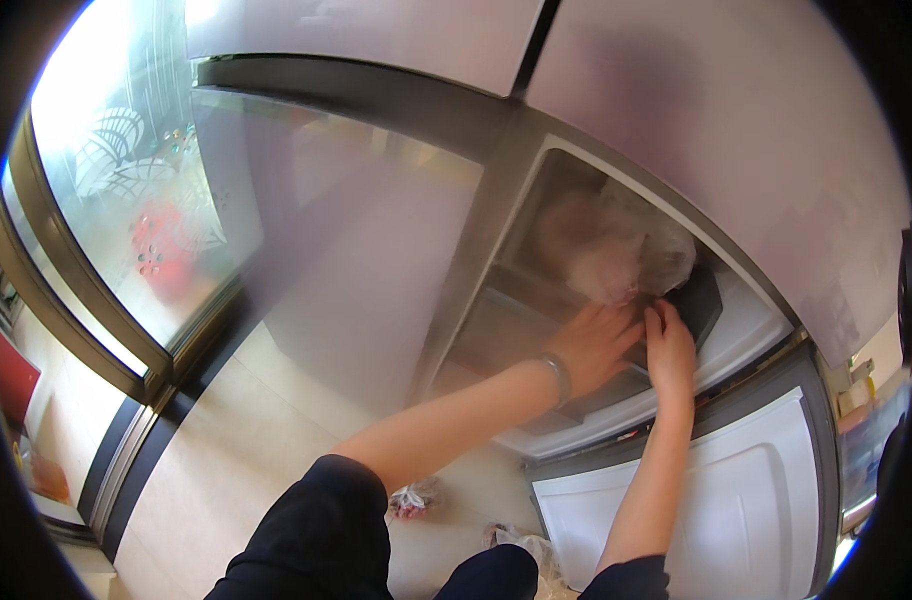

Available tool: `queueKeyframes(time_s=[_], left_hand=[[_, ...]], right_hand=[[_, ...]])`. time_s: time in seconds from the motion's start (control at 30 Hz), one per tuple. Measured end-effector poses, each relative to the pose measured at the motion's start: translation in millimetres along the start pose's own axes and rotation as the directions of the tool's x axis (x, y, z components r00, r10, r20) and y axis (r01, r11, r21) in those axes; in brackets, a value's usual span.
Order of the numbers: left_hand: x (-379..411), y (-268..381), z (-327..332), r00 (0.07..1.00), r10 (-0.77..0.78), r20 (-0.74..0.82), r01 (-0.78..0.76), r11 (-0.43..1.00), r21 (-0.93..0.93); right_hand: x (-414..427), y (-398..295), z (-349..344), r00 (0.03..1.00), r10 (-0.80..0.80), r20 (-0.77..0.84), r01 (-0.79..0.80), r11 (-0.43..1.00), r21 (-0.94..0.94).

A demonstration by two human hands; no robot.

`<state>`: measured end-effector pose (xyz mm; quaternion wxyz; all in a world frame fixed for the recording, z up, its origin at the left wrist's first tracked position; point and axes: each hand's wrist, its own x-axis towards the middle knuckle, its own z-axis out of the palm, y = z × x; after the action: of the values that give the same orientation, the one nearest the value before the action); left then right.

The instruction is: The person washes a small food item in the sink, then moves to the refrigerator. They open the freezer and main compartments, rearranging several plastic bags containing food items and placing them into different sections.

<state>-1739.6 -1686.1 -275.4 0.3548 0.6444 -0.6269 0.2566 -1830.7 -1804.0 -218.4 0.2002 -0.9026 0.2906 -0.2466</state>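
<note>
Both of my hands reach into an open refrigerator compartment that holds clear plastic bags. My left hand, with a bracelet at the wrist, lies spread palm down just below a bag with pale pinkish contents. Close beside it on the right, my right hand has its fingers bent at the lower edge of the bags. Whether these fingers grip the plastic is hidden. Another clear, crumpled bag part lies above my right hand, next to a dark panel.
The white-lined refrigerator door stands open at the lower right. On the tiled floor lie a small bag with reddish contents and another plastic bag near my knees. A sliding glass door's metal frame runs along the left.
</note>
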Motion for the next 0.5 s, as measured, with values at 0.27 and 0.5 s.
queueKeyframes(time_s=[0.27, 0.5], left_hand=[[-59, -16, -11, 0.999, -0.032, -0.037, 0.034, 0.997, 0.074], [-40, -20, 8, 0.946, -0.317, 0.072, 0.278, 0.903, 0.328]], right_hand=[[-91, 22, 59, 0.842, -0.416, -0.343, 0.382, 0.909, -0.164], [-66, 9, 57, 0.903, -0.359, -0.235, 0.181, 0.816, -0.549]])
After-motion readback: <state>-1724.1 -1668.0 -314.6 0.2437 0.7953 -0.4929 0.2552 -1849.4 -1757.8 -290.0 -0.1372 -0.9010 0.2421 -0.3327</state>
